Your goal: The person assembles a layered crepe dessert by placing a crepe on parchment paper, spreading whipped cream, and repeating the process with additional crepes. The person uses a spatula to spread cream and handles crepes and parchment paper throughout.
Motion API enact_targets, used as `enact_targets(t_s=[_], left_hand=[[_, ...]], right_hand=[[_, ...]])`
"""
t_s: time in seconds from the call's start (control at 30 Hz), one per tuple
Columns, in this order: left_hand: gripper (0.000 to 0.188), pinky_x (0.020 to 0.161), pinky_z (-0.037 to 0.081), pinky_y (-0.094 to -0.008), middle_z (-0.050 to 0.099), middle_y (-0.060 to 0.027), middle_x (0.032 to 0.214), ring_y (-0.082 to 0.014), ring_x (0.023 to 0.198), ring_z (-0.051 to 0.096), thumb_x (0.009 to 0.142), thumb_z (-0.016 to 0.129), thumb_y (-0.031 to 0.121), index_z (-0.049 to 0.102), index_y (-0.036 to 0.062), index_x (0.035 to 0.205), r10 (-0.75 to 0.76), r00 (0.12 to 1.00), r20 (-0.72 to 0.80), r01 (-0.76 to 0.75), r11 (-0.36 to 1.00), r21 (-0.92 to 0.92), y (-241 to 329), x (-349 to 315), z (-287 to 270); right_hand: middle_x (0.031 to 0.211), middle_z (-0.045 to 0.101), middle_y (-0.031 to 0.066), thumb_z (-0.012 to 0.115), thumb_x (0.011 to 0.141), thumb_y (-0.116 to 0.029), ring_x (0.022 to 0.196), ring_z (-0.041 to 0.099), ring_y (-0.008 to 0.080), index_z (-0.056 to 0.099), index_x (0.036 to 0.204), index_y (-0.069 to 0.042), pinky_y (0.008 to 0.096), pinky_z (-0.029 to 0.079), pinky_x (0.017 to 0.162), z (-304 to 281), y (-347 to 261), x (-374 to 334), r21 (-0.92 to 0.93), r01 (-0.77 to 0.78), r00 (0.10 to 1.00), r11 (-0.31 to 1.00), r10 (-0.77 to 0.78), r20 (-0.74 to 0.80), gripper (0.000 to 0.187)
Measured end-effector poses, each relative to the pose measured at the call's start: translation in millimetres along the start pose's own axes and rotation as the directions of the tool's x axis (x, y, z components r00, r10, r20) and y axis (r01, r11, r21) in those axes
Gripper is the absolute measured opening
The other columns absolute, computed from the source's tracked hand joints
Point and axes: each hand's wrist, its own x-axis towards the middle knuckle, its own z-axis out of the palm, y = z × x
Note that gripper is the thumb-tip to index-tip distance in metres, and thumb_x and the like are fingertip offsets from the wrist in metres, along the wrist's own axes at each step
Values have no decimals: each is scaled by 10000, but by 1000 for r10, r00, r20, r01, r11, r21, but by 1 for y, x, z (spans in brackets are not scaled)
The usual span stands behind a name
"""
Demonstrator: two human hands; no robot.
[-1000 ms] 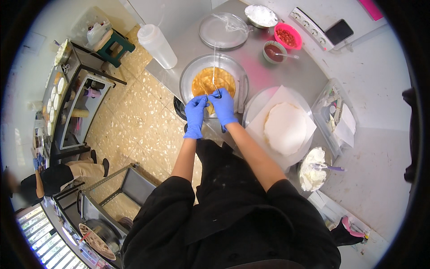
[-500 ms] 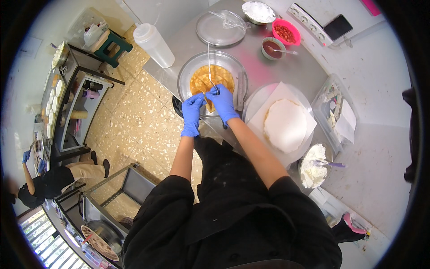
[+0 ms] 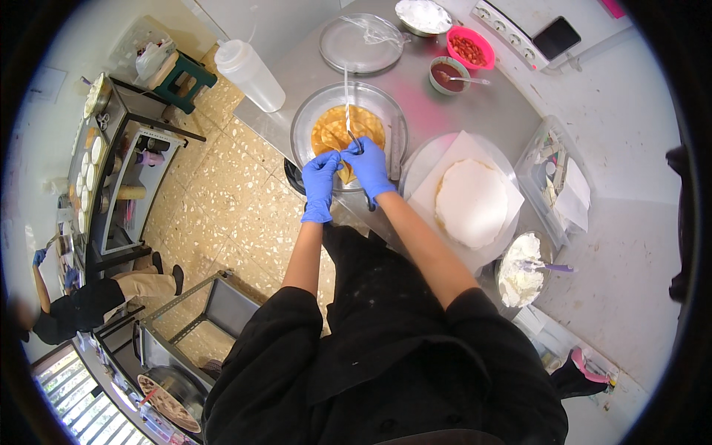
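Golden-brown crepes [image 3: 348,122] lie in a round metal pan [image 3: 300,126] on the steel table. Over their near edge, my gloved left hand [image 3: 320,179] is closed in a pinch, apparently on a crepe's edge. Right beside it, my gloved right hand [image 3: 368,167] is closed around a spatula [image 3: 347,96] with a long narrow blade and black handle. The blade points away from me across the crepes. Both hands' fingertips meet, and they hide part of the crepe edge. Below them a small pointed piece of crepe shows.
Right of the pan, a white-topped round cake [image 3: 471,202] sits on paper. Bowls of white cream [image 3: 521,278], red sauce [image 3: 447,74] and chopped red fruit [image 3: 467,50] stand around. A squeeze bottle [image 3: 252,78] is at left. A co-worker [image 3: 81,308] stands far left.
My left hand has moved slightly right, so its fingertips now meet those of my right hand. The view has shifted a little.
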Motion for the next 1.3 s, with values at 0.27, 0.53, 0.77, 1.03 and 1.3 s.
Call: enact_targets(t_s=[0.27, 0.53, 0.77, 1.03, 1.3], left_hand=[[180, 626, 481, -219, 642, -22, 827, -90, 671, 579, 887, 640, 163, 657, -1, 960, 95, 993, 65, -103, 985, 136, -9, 6, -1], [195, 613, 461, -214, 625, -19, 802, -83, 662, 568, 913, 607, 191, 623, 19, 1003, 34, 997, 69, -36, 999, 30, -10, 4, 1], [192, 612, 456, -216, 623, -20, 811, -86, 666, 572, 920, 597, 190, 613, 22, 1011, 16, 994, 108, -28, 993, 114, -7, 4, 1], [201, 626, 450, -222, 612, -8, 803, -84, 691, 572, 934, 572, 227, 606, 43, 1007, 18, 990, 138, -37, 990, 136, -5, 5, 0], [198, 703, 459, -217, 625, 8, 866, -58, 768, 559, 876, 643, 124, 636, 14, 1040, 174, 981, 82, -189, 953, 239, -4, -1, 3]], right_hand=[[728, 652, 114, 714, 685, -165, 691, 653, 250, 597, 827, -22, 351, 504, 671, -2, 5, 3, -93, -3, 1000, 996, 5, 30, 233], [726, 633, 67, 752, 715, -165, 638, 599, 142, 589, 847, -10, 293, 486, 619, 0, 6, 1, 21, -43, 999, 999, 43, 5, 261], [729, 653, 104, 735, 681, -185, 681, 652, 234, 596, 841, -18, 335, 508, 668, -3, 8, 4, -30, -7, 1000, 1000, 7, 5, 269], [729, 654, 106, 732, 692, -177, 686, 656, 226, 600, 847, -19, 332, 510, 671, -2, 10, 8, 15, -50, 999, 999, 50, 20, 258], [730, 647, 85, 735, 699, -122, 692, 650, 165, 572, 833, 0, 302, 513, 642, -5, 4, 9, 170, -71, 997, 983, 62, 55, 244]])
